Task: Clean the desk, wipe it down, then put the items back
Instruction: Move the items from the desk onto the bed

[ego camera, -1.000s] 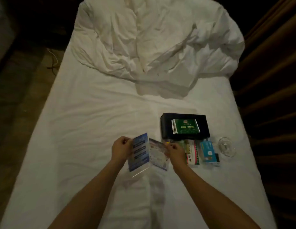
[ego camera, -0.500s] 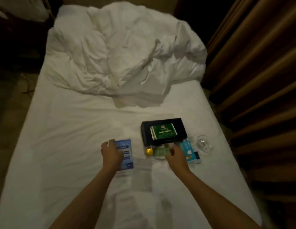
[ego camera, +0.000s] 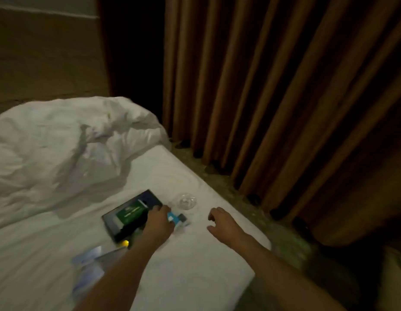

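Reaching for the blue packet [ego camera: 177, 217], left hand [ego camera: 159, 223] nearest.
Left fingers are touching it, grip unclear; right hand [ego camera: 224, 224] is hovering loosely curled, empty.

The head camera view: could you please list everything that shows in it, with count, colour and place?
Bed sheet: one, white, covers the mattress across the lower left.
Duvet: one, white, crumpled at the far left of the bed.
Black tray: one, on the sheet, mid-frame.
Green packet: one, lying in the tray.
Glass: one, clear, right of the tray.
Blue packet: one, between tray and glass.
Yellow item: one, small, at the tray's near corner.
Leaflets: blurred, bluish-white, count unclear, near left.
Curtain: brown, right.
Left hand: over the tray's right end; grip unclear.
Right hand: empty, fingers loosely curled.
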Motion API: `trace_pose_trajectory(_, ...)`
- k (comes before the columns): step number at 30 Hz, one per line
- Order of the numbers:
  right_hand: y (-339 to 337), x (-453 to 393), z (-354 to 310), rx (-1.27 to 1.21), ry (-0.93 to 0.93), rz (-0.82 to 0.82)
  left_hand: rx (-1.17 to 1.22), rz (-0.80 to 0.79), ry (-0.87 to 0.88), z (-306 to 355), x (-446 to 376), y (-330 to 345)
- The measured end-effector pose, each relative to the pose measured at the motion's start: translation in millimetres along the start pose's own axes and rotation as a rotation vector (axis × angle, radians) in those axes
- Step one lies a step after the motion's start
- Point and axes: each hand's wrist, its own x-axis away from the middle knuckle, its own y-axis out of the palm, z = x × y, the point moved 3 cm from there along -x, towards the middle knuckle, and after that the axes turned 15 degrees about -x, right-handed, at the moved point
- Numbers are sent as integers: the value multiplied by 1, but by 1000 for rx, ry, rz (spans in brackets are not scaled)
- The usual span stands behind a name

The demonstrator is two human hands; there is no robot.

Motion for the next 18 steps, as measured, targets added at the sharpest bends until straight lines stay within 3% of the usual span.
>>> trace_pose_trajectory(7,-142,172,141,-59,242,277,-167,-53,462,243,91,44)
trace_pose_trajectory(11,-214,294,225,-23,356,408,-135,-85,745,373,153,77)
trace_pose_trajectory(18,-266,500,336,-132,689,685,-295,-197,1040,552,276,142)
